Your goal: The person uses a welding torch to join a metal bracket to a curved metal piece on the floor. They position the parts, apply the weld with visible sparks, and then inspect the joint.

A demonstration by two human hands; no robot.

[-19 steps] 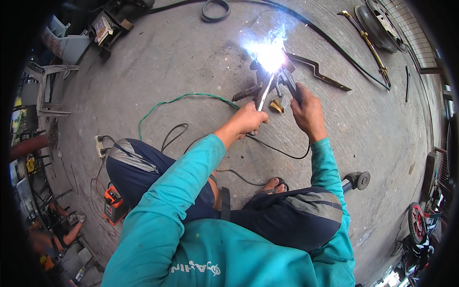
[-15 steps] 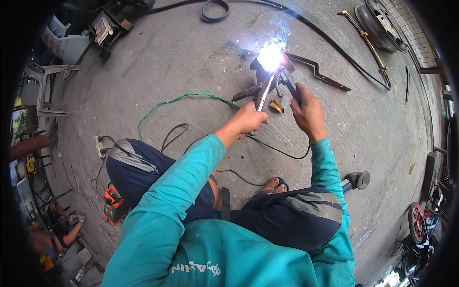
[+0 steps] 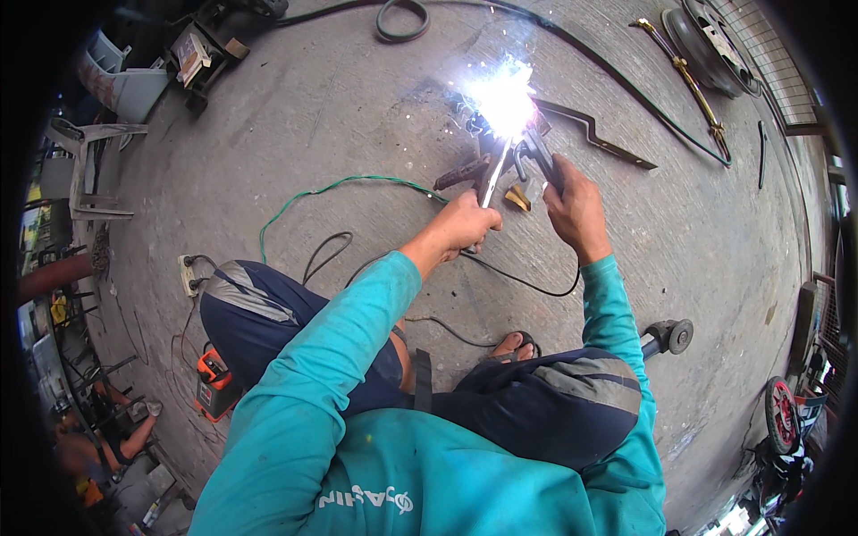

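Left hand grips a silvery bar, right hand a dark handle, both closed; white glare covers the far ends.

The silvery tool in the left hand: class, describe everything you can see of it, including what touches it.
The silvery tool is long, slim and shiny, apparently metal, and narrows toward its far end. Gripped in the left hand, it points away from the person and slightly right. A white glare hides its tip and whatever that touches.
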